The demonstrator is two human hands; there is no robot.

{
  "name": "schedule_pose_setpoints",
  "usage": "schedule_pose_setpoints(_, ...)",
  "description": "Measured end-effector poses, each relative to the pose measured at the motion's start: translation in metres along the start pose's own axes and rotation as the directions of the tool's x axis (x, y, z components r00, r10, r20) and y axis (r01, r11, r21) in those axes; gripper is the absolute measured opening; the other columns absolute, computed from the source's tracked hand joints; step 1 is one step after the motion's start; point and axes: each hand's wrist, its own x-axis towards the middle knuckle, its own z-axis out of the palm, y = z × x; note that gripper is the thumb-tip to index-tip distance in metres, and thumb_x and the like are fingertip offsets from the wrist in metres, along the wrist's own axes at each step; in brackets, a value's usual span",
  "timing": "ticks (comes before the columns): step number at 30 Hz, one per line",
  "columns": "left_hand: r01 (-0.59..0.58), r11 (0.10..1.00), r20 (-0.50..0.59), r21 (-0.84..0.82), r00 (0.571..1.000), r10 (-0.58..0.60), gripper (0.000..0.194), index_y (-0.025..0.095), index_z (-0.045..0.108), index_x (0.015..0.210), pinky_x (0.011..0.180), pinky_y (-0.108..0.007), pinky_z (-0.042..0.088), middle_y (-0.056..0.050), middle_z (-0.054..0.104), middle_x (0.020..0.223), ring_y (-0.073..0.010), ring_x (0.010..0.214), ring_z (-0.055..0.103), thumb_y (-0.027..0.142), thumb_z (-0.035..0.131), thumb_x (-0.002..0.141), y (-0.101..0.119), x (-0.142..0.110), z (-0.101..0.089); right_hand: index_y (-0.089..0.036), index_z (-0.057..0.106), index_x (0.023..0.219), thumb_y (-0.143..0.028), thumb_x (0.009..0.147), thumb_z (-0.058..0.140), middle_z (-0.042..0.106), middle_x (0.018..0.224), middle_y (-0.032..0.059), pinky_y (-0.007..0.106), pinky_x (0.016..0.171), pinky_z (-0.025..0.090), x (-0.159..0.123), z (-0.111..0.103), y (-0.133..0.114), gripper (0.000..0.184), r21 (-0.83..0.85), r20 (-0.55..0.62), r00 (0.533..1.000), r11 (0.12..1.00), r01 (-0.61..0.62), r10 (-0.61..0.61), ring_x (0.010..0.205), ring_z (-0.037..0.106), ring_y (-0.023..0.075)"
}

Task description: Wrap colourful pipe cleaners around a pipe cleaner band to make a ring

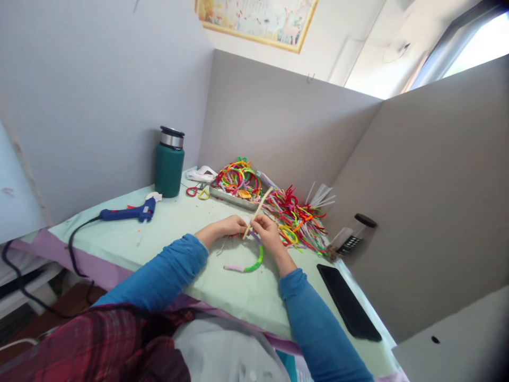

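My left hand (234, 226) and my right hand (266, 231) meet over the middle of the table, fingers pinched. A pale yellow pipe cleaner (262, 201) slants up from between them, pinched by my right hand. A curved band (260, 257) wrapped in purple, green and pink pipe cleaner hangs below and curls back towards the left over the tabletop. Its upper end goes in at my left fingertips, which close on it; the exact grip is partly hidden. Thin wire-like pieces (221, 248) lie beside my left hand.
A blue glue gun (131, 212) with a black cord lies at left, a green bottle (169, 164) behind it. At the back are a tray (234, 199) of colourful rings, scissors (198, 192) and a heap of pipe cleaners (300, 212). A black phone (349, 302) lies at right.
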Motion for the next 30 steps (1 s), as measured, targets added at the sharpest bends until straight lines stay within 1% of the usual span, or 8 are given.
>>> schedule_pose_setpoints(2, -0.003, 1.000, 0.004, 0.010, 1.000, 0.003, 0.039, 0.011, 0.062, 0.066, 0.041, -0.022, 0.023, 0.003, 0.044, 0.042, -0.0065, 0.037, 0.034, 0.050, 0.060, 0.074, 0.003, -0.002, 0.000, -0.021, 0.055, 0.073, -0.044, 0.072, 0.065, 0.054, 0.057, -0.0029, 0.027, 0.054, 0.041, 0.001, -0.001, 0.002, 0.024, -0.028, -0.004, 1.000, 0.999, -0.017, 0.016, 0.053, 0.050, 0.0132)
schedule_pose_setpoints(4, -0.011, 1.000, 0.021, 0.026, 1.000, 0.010, 0.038, 0.011, 0.063, 0.067, 0.041, -0.022, 0.023, 0.003, 0.043, 0.040, -0.0067, 0.036, 0.033, 0.048, 0.059, 0.075, 0.004, -0.004, -0.001, -0.022, 0.055, 0.074, -0.045, 0.072, 0.064, 0.052, 0.054, -0.0033, 0.026, 0.053, 0.040, 0.002, -0.005, 0.006, 0.025, -0.038, -0.047, 0.998, 0.999, -0.039, 0.037, 0.051, 0.047, 0.0127)
schedule_pose_setpoints(10, -0.009, 0.999, 0.066, 0.036, 0.998, 0.006, 0.038, 0.012, 0.063, 0.068, 0.042, -0.022, 0.024, 0.004, 0.043, 0.038, -0.0071, 0.035, 0.033, 0.049, 0.057, 0.075, 0.005, -0.004, -0.003, -0.021, 0.051, 0.072, -0.046, 0.069, 0.065, 0.050, 0.053, -0.0044, 0.024, 0.048, 0.034, 0.006, -0.012, 0.018, 0.028, 0.012, -0.148, 0.985, 0.996, -0.092, 0.093, 0.047, 0.043, 0.0105)
schedule_pose_setpoints(18, -0.013, 0.998, 0.068, 0.063, 0.998, 0.008, 0.036, 0.012, 0.061, 0.067, 0.042, -0.022, 0.024, 0.004, 0.042, 0.039, -0.0069, 0.035, 0.033, 0.045, 0.053, 0.078, 0.006, -0.005, -0.002, -0.021, 0.052, 0.072, -0.041, 0.072, 0.064, 0.049, 0.049, -0.0052, 0.023, 0.046, 0.032, 0.006, -0.009, 0.020, 0.024, 0.071, -0.168, 0.983, 0.996, -0.062, 0.074, 0.044, 0.042, 0.0097)
schedule_pose_setpoints(21, -0.006, 0.998, 0.055, 0.066, 0.998, 0.002, 0.041, 0.011, 0.061, 0.066, 0.042, -0.022, 0.024, 0.003, 0.042, 0.039, -0.0068, 0.036, 0.033, 0.049, 0.052, 0.079, 0.008, -0.007, -0.002, -0.021, 0.052, 0.072, -0.042, 0.072, 0.064, 0.049, 0.049, -0.0052, 0.024, 0.046, 0.032, 0.007, -0.009, 0.022, 0.024, 0.068, -0.179, 0.981, 0.996, -0.063, 0.074, 0.044, 0.042, 0.0101)
schedule_pose_setpoints(25, -0.030, 0.998, 0.081, 0.061, 0.996, 0.025, 0.044, 0.011, 0.063, 0.068, 0.041, -0.022, 0.024, 0.004, 0.044, 0.042, -0.0065, 0.038, 0.035, 0.055, 0.061, 0.072, 0.008, -0.007, -0.003, -0.021, 0.051, 0.073, -0.045, 0.071, 0.064, 0.049, 0.050, -0.0052, 0.024, 0.046, 0.033, 0.007, -0.008, 0.022, 0.026, 0.044, -0.202, 0.976, 0.996, -0.073, 0.081, 0.045, 0.042, 0.0102)
schedule_pose_setpoints(27, -0.049, 0.997, 0.095, 0.055, 0.995, 0.043, 0.042, 0.011, 0.063, 0.069, 0.041, -0.022, 0.024, 0.004, 0.045, 0.043, -0.0064, 0.039, 0.035, 0.054, 0.065, 0.069, 0.005, -0.006, -0.003, -0.021, 0.051, 0.072, -0.045, 0.070, 0.063, 0.049, 0.051, -0.0051, 0.024, 0.046, 0.033, 0.007, -0.007, 0.022, 0.027, 0.037, -0.200, 0.976, 0.996, -0.075, 0.081, 0.045, 0.042, 0.0101)
schedule_pose_setpoints(30, -0.066, 0.996, 0.101, 0.058, 0.993, 0.060, 0.039, 0.012, 0.062, 0.067, 0.040, -0.022, 0.024, 0.004, 0.044, 0.043, -0.0066, 0.039, 0.035, 0.051, 0.066, 0.070, 0.002, -0.004, -0.003, -0.022, 0.051, 0.072, -0.046, 0.070, 0.063, 0.048, 0.051, -0.0049, 0.024, 0.046, 0.033, 0.007, -0.006, 0.020, 0.027, 0.029, -0.189, 0.979, 0.997, -0.077, 0.081, 0.044, 0.042, 0.0102)
